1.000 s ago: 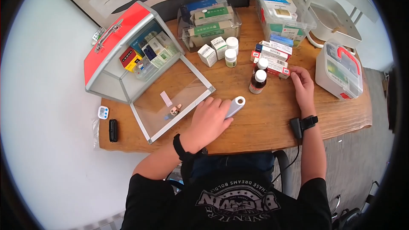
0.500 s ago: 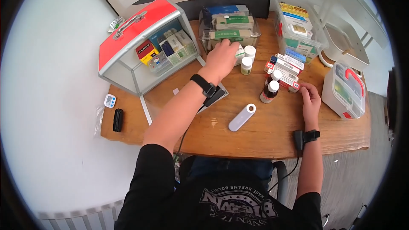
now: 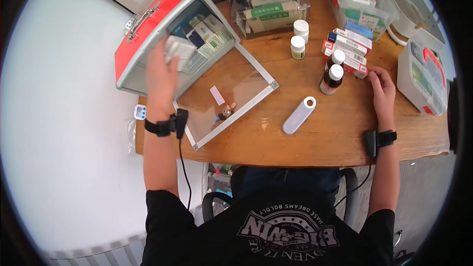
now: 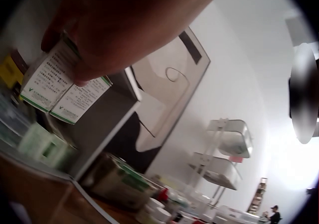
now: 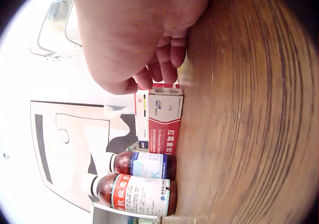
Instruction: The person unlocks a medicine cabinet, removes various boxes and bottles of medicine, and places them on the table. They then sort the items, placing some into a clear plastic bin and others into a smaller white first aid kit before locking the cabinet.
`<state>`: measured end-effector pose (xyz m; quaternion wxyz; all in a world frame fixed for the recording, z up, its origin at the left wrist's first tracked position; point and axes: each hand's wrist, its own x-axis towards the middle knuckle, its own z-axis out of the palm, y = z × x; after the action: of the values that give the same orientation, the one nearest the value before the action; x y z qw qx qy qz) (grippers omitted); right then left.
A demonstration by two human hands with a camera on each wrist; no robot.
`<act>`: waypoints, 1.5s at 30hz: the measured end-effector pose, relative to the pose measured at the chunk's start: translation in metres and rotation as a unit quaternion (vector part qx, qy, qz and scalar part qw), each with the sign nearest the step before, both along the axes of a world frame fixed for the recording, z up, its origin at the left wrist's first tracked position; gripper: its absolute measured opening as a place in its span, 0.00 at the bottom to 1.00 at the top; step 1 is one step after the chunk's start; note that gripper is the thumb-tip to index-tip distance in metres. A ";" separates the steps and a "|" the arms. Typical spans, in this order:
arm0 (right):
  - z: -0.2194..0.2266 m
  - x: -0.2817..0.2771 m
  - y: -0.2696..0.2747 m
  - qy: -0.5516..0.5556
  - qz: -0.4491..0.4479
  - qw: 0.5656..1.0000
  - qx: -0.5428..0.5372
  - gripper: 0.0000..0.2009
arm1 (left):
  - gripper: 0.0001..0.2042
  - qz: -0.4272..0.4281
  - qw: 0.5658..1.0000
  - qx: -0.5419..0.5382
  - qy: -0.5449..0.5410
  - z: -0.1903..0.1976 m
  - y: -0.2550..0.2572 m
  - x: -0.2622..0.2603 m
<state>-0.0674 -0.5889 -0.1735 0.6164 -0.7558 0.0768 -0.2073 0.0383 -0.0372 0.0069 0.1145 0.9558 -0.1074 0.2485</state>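
Note:
My left hand [image 3: 161, 76] grips two small white medicine boxes [image 4: 55, 79] with green lower edges, side by side. They are blurred in the head view, at the opening of the red-topped medicine case [image 3: 127, 64], in front of the boxes inside. My right hand [image 3: 383, 91] rests on the table, fingers loosely bent, fingertips right at the end of a red-and-white ointment box [image 5: 167, 117]. Just left of that box stand two brown bottles with white caps, the nearer bottle [image 3: 329, 83] with a red-and-white label.
The case's clear door [image 3: 246, 99] lies folded down on the table. A white thermometer-like device [image 3: 298, 117] lies near the middle. Two white pill bottles [image 3: 297, 48] stand before a clear bin [image 3: 239, 17] of boxes. A lidded clear box [image 3: 419, 81] stands at the right.
My left hand left the white device, reached to the two white boxes beside the pill bottles, and carried them leftward to the case. The right hand stays by the ointment box.

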 end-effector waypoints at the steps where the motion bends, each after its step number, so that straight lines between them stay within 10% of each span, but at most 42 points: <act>1: 0.000 0.000 0.001 0.004 -0.003 1.000 0.005 0.11 | 0.26 -0.003 1.000 0.005 0.004 0.002 0.017 0.009; 11: 0.001 -0.002 0.001 0.002 -0.009 1.000 0.004 0.11 | 0.23 0.140 0.979 0.146 0.016 -0.022 0.074 0.122; 27: -0.002 0.002 0.003 -0.011 -0.005 1.000 0.014 0.10 | 0.34 0.112 0.983 0.134 -0.061 -0.035 0.080 0.107; 31: 0.001 0.000 0.003 -0.014 -0.021 1.000 -0.011 0.09 | 0.32 0.043 0.977 0.087 -0.190 -0.053 0.013 0.060; 37: 0.007 -0.001 0.007 0.005 -0.025 1.000 -0.012 0.10 | 0.31 -0.287 0.944 -0.051 0.153 -0.030 -0.167 -0.029; 45: -0.001 0.000 0.002 -0.015 -0.038 0.999 0.002 0.10 | 0.33 -0.137 0.977 0.096 0.133 -0.076 -0.285 0.026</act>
<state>-0.0679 -0.5867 -0.1745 0.6107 -0.7479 0.0968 -0.2416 0.0642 -0.3218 -0.0691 0.0685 0.9632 -0.2441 0.0898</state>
